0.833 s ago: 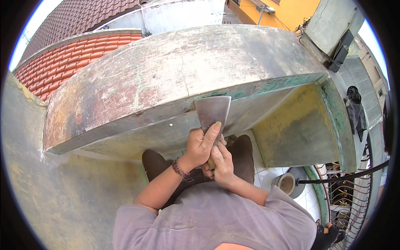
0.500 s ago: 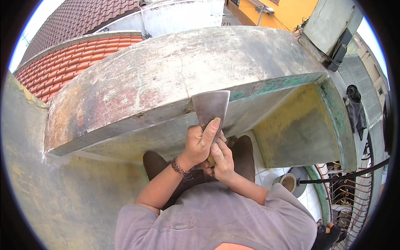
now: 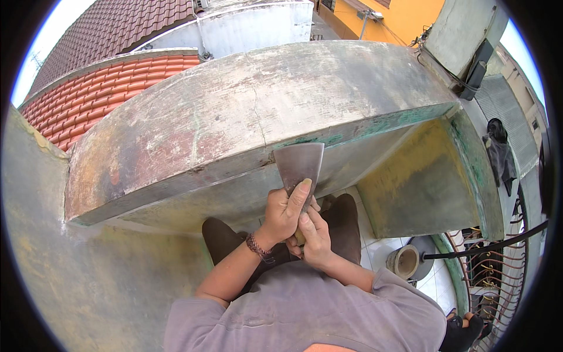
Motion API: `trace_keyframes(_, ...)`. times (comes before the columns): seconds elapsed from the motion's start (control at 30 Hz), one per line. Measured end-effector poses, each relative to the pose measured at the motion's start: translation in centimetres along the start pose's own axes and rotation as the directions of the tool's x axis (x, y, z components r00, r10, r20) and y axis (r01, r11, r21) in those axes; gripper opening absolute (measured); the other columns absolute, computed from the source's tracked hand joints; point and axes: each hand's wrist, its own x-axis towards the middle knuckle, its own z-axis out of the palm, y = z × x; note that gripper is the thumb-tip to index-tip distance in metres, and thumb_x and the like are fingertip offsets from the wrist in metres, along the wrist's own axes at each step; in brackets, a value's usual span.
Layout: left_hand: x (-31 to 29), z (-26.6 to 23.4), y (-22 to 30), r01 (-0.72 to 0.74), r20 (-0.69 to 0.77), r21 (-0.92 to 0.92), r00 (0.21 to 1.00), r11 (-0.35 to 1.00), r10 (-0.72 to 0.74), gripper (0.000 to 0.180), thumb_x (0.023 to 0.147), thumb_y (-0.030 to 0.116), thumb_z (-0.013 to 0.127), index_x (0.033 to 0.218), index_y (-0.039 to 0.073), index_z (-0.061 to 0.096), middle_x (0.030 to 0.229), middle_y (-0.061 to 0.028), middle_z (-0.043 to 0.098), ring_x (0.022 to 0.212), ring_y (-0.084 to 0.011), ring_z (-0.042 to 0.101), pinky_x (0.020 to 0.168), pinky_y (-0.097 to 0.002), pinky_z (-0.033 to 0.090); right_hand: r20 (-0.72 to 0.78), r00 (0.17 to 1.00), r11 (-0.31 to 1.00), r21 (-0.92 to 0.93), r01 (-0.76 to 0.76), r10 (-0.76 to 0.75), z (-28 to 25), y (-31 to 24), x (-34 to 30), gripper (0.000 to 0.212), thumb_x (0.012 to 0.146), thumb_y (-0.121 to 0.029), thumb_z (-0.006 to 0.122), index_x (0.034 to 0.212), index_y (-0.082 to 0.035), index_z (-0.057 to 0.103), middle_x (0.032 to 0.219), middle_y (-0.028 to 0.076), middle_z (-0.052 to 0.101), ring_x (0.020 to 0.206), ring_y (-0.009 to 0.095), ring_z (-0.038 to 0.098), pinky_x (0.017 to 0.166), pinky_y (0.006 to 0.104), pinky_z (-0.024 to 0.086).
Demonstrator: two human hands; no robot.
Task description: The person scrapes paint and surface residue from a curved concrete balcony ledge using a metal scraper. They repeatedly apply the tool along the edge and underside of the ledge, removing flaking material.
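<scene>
A broad-bladed scraper [image 3: 299,161] points away from me, its blade widening toward the far edge. That edge overlaps the front lip of the worn concrete ledge [image 3: 223,117] in view; whether it touches cannot be told. My left hand [image 3: 281,216], with a braided bracelet at the wrist, is closed round the scraper with its thumb lying along the blade. Just below and to the right, my right hand [image 3: 314,239] is closed round the handle, its thumb against the lower blade. Only a small yellowish bit of the handle shows between the hands.
A round pot [image 3: 403,261] stands on white tiles at the right, beside a dark pole [image 3: 487,249] and a curved metal railing [image 3: 510,276]. Dark cloth [image 3: 498,155] hangs on the right wall. A stained wall [image 3: 105,276] rises at my left, and tiled roofs [image 3: 117,88] lie beyond the ledge.
Both hands and the scraper have come slightly toward me, so the blade's edge has dropped from the ledge's face to its lip. The grip looks the same.
</scene>
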Motion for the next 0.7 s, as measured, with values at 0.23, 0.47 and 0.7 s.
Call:
trace_keyframes(0.23,-0.3,0.5,-0.3,0.019,-0.005,0.023,1.000,1.000,-0.019,0.052,0.102,0.039,0.044,0.075,0.000,0.065,0.066,-0.0099,0.066,0.059,-0.0130,0.062,0.052,-0.0264,0.049,-0.011,1.000,0.999,0.031,-0.013,0.014,0.5,-0.4,-0.2,0.033,0.104,-0.034,0.038,0.113,-0.004,0.049,0.066,0.005,0.052,0.042,0.009,0.044,0.037,0.0222,0.035)
trace_keyframes(0.47,-0.1,0.3,0.2,0.028,0.014,0.022,1.000,0.999,-0.028,0.050,0.101,0.039,0.046,0.076,0.000,0.064,0.066,-0.0098,0.066,0.060,-0.0128,0.062,0.052,-0.0269,0.048,-0.033,0.999,0.999,0.030,-0.019,0.020,0.3,0.2,-0.5,0.032,0.104,-0.033,0.037,0.108,-0.004,0.049,0.064,0.005,0.052,0.041,0.010,0.045,0.036,0.0223,0.034)
trace_keyframes(0.7,0.5,0.1,0.8,0.002,0.026,-0.006,1.000,1.000,-0.002,0.049,0.101,0.038,0.046,0.076,0.000,0.064,0.066,-0.0092,0.066,0.060,-0.0121,0.061,0.053,-0.0268,0.049,-0.016,0.999,0.998,-0.037,0.047,-0.048,0.7,-0.6,0.5,0.033,0.104,-0.033,0.036,0.107,-0.003,0.048,0.062,0.004,0.050,0.041,0.010,0.043,0.036,0.0225,0.034)
